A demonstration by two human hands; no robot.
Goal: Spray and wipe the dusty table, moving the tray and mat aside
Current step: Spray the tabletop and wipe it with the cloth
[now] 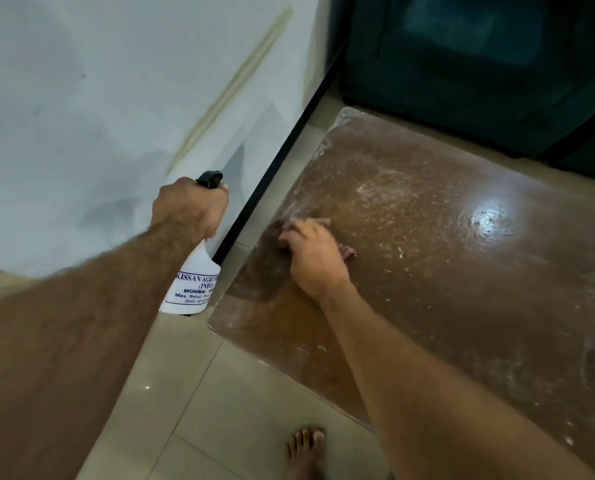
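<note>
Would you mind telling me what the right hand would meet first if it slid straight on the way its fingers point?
Probably just the table edge: the right hand, pressing a cloth, points toward the wall.

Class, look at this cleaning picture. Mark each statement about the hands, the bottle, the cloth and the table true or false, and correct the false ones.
1. The left hand grips a white spray bottle. True.
2. The spray bottle stands on the table. False: it is held in the air beside the table, above the floor.
3. The right hand presses a cloth on the table. True.
4. The table is spotless. False: white dust and streaks show across it.
5. A tray sits by the right hand. False: no tray is in view.
</note>
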